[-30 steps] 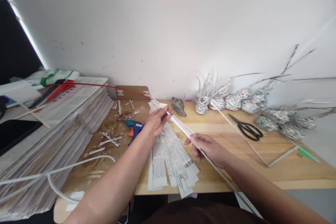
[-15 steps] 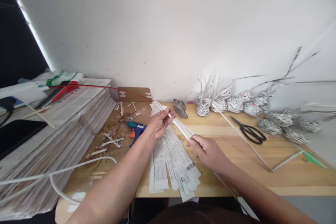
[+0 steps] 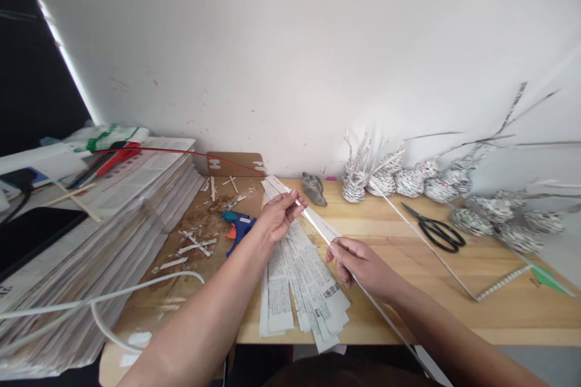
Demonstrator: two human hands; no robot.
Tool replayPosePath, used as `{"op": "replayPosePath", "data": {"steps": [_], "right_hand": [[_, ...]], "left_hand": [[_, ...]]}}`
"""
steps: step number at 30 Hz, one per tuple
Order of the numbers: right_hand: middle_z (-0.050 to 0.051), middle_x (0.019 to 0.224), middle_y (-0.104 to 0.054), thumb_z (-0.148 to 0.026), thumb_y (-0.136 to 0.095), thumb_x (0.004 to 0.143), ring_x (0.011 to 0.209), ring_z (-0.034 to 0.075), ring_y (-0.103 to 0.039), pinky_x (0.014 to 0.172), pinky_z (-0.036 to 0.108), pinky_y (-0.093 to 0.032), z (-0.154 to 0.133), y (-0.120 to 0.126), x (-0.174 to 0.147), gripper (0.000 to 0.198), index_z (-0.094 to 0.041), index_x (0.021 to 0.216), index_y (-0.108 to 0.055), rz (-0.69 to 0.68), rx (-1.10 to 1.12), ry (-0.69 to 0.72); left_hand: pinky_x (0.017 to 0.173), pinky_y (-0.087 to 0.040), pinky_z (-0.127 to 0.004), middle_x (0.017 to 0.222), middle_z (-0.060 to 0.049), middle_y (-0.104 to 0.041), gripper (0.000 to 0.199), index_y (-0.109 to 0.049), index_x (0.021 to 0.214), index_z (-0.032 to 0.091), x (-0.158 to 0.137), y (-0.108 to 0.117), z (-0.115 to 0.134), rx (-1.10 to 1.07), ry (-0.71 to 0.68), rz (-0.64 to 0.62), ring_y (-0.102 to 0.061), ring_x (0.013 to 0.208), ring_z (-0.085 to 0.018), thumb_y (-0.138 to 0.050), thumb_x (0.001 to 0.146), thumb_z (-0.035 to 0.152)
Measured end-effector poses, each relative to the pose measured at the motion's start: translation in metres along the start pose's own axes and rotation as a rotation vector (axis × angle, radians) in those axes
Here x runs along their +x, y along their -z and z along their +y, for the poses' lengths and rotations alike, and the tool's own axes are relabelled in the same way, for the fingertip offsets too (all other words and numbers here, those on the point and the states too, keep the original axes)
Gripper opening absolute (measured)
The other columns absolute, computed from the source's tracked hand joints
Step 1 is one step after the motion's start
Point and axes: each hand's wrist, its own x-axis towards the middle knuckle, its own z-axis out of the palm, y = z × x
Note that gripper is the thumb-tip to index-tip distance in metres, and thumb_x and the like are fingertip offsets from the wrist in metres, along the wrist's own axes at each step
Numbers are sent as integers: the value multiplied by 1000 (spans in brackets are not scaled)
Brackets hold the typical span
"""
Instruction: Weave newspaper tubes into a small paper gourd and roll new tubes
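A whitish paper strip [image 3: 319, 227] stretches slantwise between my hands, with a narrow rolled or folded edge along it. My left hand [image 3: 280, 214] pinches its upper end between thumb and fingers. Lower and to the right, my right hand [image 3: 358, 260] is closed round the other end. From under that hand a thin pale rod [image 3: 390, 319] runs down past the table's front edge; how it joins the strip is hidden by my fingers. Beneath my hands, cut newspaper strips [image 3: 313, 293] lie fanned out on the wooden table [image 3: 399, 290].
At left rises a tall newspaper stack [image 3: 136, 217] with a phone [image 3: 39, 233] on top. A blue glue gun [image 3: 240, 228] lies beside paper scraps on cardboard. Rightward are black scissors [image 3: 436, 230], a bent thin paper rod [image 3: 436, 257] and several woven paper balls [image 3: 411, 181].
My right hand's fingers have shifted on the strip, and more of the thin rod shows below it. My left hand keeps its pinch. The whole view has moved slightly.
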Motion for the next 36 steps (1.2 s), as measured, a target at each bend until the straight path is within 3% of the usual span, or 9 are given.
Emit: {"op": "replayPosePath", "data": {"steps": [5,11,17,20,24,31,36], "right_hand": [[-6,50,-47,-58,-50,88,43,9,-42,47,23,-31,6,2,-1,40,-18,83,-55,-49,188,-82],[-5,52,-49,-58,-50,89,45,8,-43,49,23,-32,3,-3,1,40,-18,85,-55,39,78,6],[-7,48,-43,-55,-46,91,40,9,-41,44,23,-28,0,-1,1,38,-18,88,-54,-169,302,-63],[-4,56,-53,-58,-48,90,47,10,-49,49,24,-36,-7,-3,8,41,-18,95,-55,-75,109,3],[-3,60,-56,-58,-51,89,51,12,-53,54,25,-41,-18,-8,30,37,-20,89,-52,21,-96,119],[-1,53,-53,-52,-49,91,47,13,-45,51,27,-29,-33,-17,55,37,-21,75,-59,299,-659,353],[0,56,-57,-45,-42,95,50,13,-48,53,27,-31,-33,-22,54,33,-22,80,-62,304,-635,400]], "left_hand": [[66,-61,-18,78,-9,-72,7,-68,82,8,0,2,-2,13,-5,-42,-72,72,-14,-66,85,14],[63,-60,-17,76,-8,-71,14,-67,82,7,-4,-2,0,5,-17,-50,-72,70,-13,-58,90,13],[61,-59,-15,72,-7,-69,14,-67,82,6,-2,-1,-2,-34,-2,-72,-71,68,-12,-57,90,12],[63,-59,-16,75,-7,-70,10,-67,82,7,-1,0,-4,-20,-11,-59,-71,70,-12,-60,88,12],[57,-57,-15,77,-8,-72,7,-68,83,10,-1,2,-7,35,22,-68,-72,72,-14,-68,83,17],[34,-34,-9,73,-5,-71,22,-70,81,9,1,6,-9,93,-1,-57,-54,47,-2,-81,70,25],[48,-49,-11,70,-4,-69,14,-69,79,8,-1,2,-7,68,28,-65,-55,47,-2,-77,75,18]]}}
